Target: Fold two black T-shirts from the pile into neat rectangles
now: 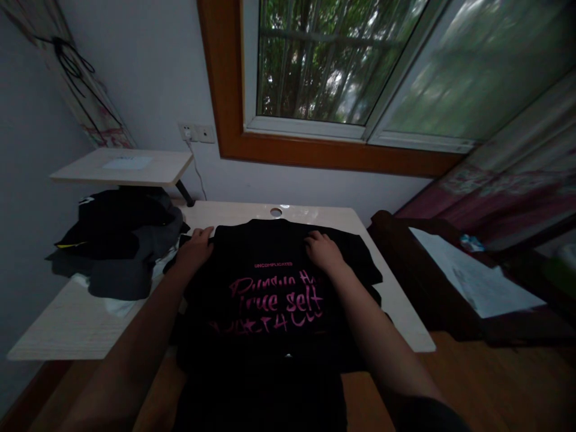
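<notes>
A black T-shirt (270,288) with pink lettering lies spread across a pale wooden table (396,300), its lower part hanging over the near edge. My left hand (194,249) rests on the shirt's upper left edge, its fingers curled around the fabric. My right hand (323,249) presses on the shirt near its upper right, fingers bent down onto the cloth. Both forearms reach in from the bottom of the view.
A heap of dark clothes (119,240) sits on the table's left side. Above it is a small raised shelf (123,167). A dark wooden furniture piece with white paper (477,276) stands to the right. A window (342,66) and a wall socket (197,132) are behind.
</notes>
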`<state>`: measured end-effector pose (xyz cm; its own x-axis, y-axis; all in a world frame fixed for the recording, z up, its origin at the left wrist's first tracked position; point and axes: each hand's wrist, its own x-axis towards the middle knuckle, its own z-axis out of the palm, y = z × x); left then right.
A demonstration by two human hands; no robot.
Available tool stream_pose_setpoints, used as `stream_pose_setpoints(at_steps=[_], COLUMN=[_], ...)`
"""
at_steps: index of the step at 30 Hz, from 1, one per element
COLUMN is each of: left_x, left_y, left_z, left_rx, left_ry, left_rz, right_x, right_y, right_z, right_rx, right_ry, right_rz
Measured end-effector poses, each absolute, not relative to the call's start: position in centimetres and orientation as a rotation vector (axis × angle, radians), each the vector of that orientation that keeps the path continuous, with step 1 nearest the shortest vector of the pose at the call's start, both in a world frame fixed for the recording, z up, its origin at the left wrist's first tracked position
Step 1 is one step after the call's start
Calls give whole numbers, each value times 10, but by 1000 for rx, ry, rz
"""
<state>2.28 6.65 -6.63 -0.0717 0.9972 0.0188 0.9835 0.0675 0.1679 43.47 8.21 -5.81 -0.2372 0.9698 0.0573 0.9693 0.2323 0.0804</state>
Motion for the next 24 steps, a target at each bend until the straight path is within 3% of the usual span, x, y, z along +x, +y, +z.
stream_pose_setpoints(at_steps=[10,24], left_x=[16,6], left_y=[101,106], left_z=[-71,-57], left_rx=[1959,2015], left_ry=[2186,2494], left_rz=[51,286], right_x=[438,435], right_y=[130,134], right_z=[-92,-87], right_rx=[2051,2131], right_ry=[2518,2461], right_rz=[169,254])
